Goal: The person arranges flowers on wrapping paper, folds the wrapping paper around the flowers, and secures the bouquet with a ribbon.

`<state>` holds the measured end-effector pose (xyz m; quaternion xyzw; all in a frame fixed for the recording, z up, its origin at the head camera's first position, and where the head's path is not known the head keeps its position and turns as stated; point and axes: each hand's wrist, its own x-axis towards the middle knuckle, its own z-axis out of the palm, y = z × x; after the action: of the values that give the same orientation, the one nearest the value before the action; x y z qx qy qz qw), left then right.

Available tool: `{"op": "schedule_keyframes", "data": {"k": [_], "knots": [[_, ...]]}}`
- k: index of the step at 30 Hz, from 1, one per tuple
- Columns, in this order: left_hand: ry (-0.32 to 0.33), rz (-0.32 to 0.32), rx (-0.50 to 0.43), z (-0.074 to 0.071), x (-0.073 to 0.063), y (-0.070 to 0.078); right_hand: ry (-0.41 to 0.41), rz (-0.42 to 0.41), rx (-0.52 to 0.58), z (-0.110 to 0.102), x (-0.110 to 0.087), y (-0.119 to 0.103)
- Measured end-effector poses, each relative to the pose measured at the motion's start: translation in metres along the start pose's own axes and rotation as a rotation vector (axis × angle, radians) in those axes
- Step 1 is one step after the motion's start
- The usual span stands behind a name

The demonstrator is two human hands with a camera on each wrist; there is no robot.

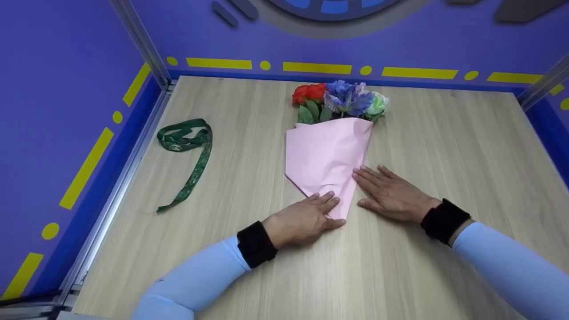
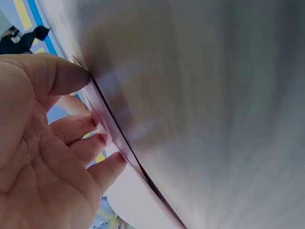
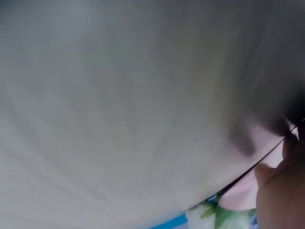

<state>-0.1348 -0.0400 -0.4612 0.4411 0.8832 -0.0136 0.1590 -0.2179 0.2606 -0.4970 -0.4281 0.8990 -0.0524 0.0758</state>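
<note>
A bouquet wrapped in pink paper [image 1: 326,153] lies on the table, its narrow end toward me. Red flowers [image 1: 309,93], blue-purple flowers [image 1: 346,98] and a pale green-white flower [image 1: 378,103] show above the wrap. My left hand [image 1: 304,218] rests on the lower tip of the paper with fingers spread; in the left wrist view its thumb and fingertips press the paper [image 2: 107,119] against the tabletop. My right hand [image 1: 393,195] lies flat, its fingertips touching the right edge of the wrap. In the right wrist view that hand [image 3: 283,191] is partly cut off.
A green ribbon [image 1: 195,175], loosely coiled at its far end, lies on the left of the wooden table [image 1: 249,133]. Blue panels with yellow marks [image 1: 318,67] stand behind and at both sides. A metal rail [image 1: 115,191] runs along the left edge.
</note>
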Motion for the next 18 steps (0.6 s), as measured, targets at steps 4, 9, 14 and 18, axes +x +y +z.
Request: {"op": "schedule_keyframes", "data": {"k": [4,9,14,18], "knots": [[0.011,0.003,0.015,0.001,0.001,0.002,-0.039,0.116,0.026,-0.008,0.009,0.026],[0.007,0.017,0.011,0.001,-0.001,0.005,-0.068,0.189,0.008,-0.012,0.01,0.034],[0.01,0.035,-0.009,0.002,-0.005,0.01,0.029,0.113,-0.072,-0.006,0.0,0.011],[0.028,0.039,-0.024,0.003,-0.007,0.01,0.048,0.002,-0.042,0.001,-0.003,-0.009]]}}
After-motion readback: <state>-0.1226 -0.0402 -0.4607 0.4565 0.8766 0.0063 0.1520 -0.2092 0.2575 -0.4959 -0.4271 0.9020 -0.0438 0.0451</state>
